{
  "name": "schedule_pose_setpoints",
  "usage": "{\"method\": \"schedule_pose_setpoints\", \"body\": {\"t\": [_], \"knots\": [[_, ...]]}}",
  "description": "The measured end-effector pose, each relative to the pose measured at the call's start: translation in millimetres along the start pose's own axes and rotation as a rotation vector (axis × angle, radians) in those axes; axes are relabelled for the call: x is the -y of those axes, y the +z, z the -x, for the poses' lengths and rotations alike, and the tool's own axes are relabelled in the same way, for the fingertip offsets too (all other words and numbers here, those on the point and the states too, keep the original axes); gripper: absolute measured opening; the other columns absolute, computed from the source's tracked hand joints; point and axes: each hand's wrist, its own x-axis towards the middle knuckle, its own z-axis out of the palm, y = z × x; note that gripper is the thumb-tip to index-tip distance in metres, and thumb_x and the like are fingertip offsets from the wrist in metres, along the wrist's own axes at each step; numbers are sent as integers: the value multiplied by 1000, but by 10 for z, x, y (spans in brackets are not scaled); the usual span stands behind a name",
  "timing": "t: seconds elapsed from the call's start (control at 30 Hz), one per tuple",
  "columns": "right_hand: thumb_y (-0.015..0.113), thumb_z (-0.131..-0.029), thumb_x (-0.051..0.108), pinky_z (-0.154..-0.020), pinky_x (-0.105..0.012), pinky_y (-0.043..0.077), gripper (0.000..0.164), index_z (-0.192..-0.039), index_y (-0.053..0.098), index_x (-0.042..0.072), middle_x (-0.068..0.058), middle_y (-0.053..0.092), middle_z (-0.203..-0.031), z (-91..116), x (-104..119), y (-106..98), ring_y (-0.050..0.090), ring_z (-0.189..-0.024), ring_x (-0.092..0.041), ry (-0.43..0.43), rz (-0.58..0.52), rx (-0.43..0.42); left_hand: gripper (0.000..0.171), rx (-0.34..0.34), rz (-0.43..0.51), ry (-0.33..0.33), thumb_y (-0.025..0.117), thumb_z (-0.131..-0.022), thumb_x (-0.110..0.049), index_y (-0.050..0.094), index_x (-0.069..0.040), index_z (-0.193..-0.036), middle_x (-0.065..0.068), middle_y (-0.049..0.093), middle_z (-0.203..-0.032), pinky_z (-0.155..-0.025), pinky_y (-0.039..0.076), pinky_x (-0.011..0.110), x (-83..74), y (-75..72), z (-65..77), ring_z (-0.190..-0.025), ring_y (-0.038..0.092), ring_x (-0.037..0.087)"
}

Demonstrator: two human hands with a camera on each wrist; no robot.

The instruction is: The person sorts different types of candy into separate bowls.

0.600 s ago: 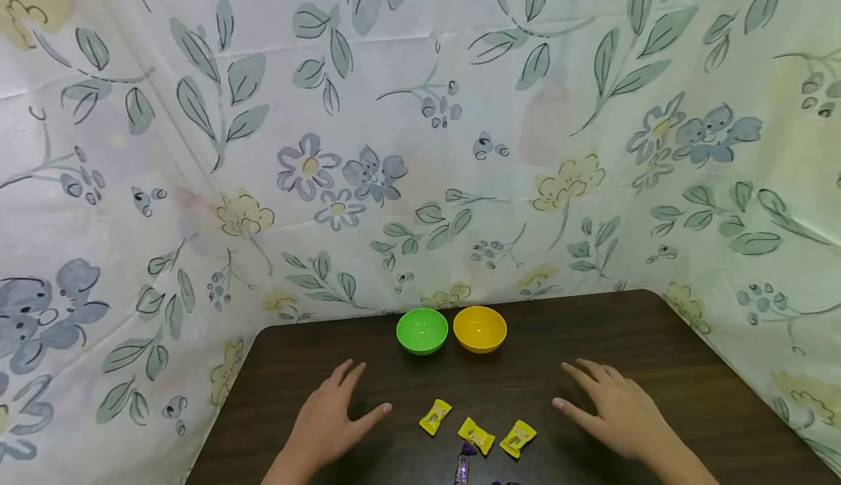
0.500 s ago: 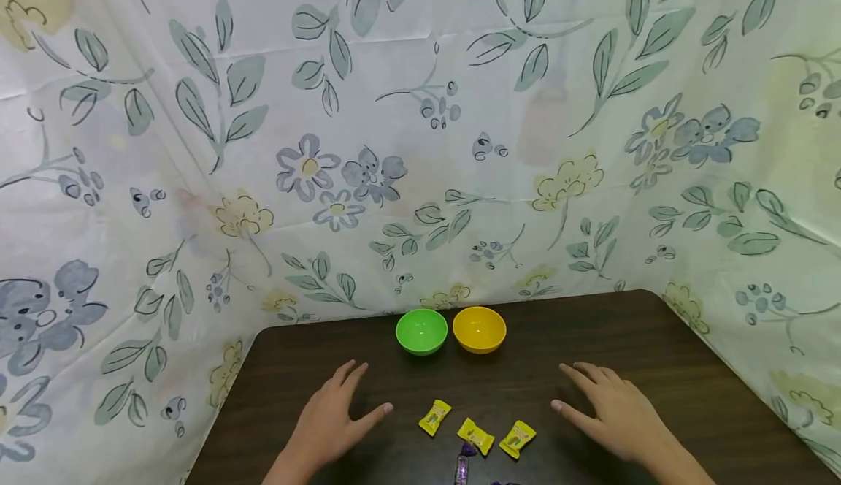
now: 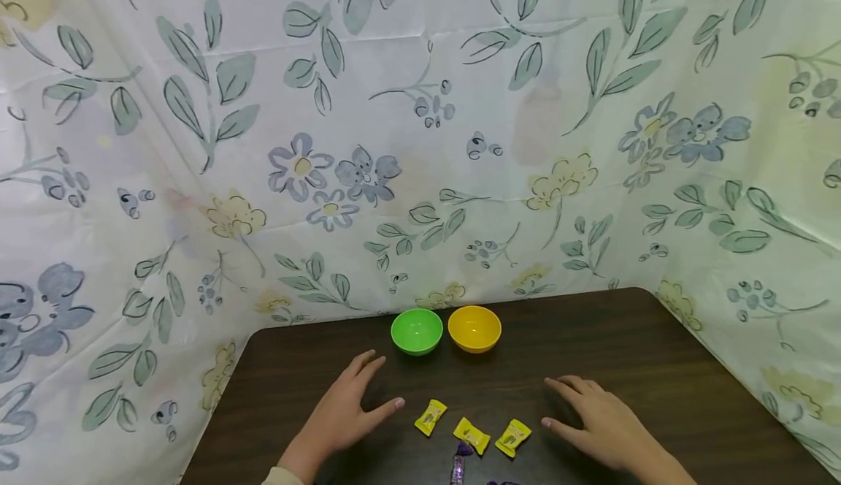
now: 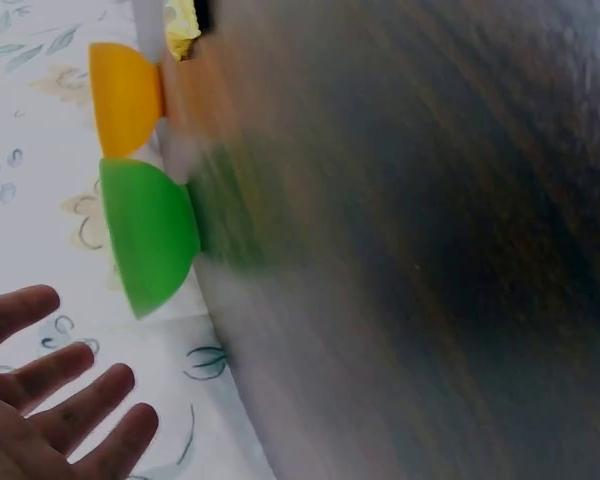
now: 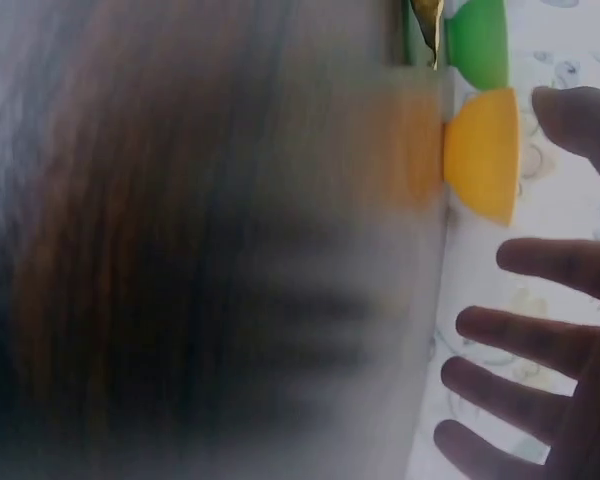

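Observation:
My left hand [image 3: 342, 412] hovers over the left part of the dark table, fingers spread and holding nothing. To its right lies a yellow wrapped candy [image 3: 431, 418]. My right hand [image 3: 594, 423] is on the other side, also spread and holding nothing, nearest to another yellow candy [image 3: 513, 438]. Between these two lies a third yellow candy [image 3: 471, 436], with a purple wrapped candy [image 3: 458, 463] just below it. More purple wrapping [image 3: 502, 483] shows at the bottom edge, mostly cut off. Behind the candies stand a green bowl [image 3: 417, 331] and a yellow-orange bowl [image 3: 474, 329].
The dark wood table [image 3: 657, 368] has rounded far corners. Floral cloth [image 3: 420, 142] hangs behind it and along both sides, close to the bowls at the far edge.
Both hands have moved inward, the left one to the right and the right one to the left and slightly down. The head view has shifted a little; bowls and candies stay in place.

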Motion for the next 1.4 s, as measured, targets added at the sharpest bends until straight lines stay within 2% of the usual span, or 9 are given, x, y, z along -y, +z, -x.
{"method": "schedule_pose_setpoints", "body": {"t": [0.2,0.47,0.6,0.8,1.1,1.4], "knots": [[68,-94,68,-96,-65,56,74,-148,62,19,-9,61,-147,1,33,28,62,-128,-38,-43,-111,82,95,-5,-10,13,69,-89,-75,48,-17,-160,11,40,-168,-115,45,66,14,51,-109,-149,49,38],[69,-96,62,-97,-58,57,67,-148,62,19,-4,58,-149,-6,58,81,61,-129,-36,-107,-211,190,96,2,-32,38,69,-89,-74,47,-13,-161,14,39,-169,-117,44,66,14,135,-260,-149,48,40],[70,-96,60,-97,-55,58,63,-145,64,21,-2,59,-147,1,86,89,62,-127,-34,-140,-226,195,95,9,-49,67,70,-90,-72,46,-14,-161,14,40,-169,-117,45,64,18,151,-332,-147,50,39],[70,-97,59,-97,-44,60,59,-144,65,25,4,60,-145,-23,131,133,63,-124,-25,-178,-253,189,96,-23,-62,99,72,-91,-69,43,-12,-163,16,38,-169,-117,45,64,22,151,-432,-147,51,41],[70,-97,58,-100,-46,59,51,-142,65,34,9,60,-143,-84,191,243,61,-128,-22,-163,-271,226,99,-23,-113,138,71,-92,-69,39,-9,-165,19,34,-171,-118,44,64,60,229,-598,-149,48,42],[73,-97,54,-100,-45,58,50,-141,67,31,9,61,-143,-92,248,253,61,-130,-25,-169,-287,230,99,-30,-177,166,69,-93,-68,38,-6,-165,22,35,-170,-118,44,62,65,259,-761,-148,49,43]]}}
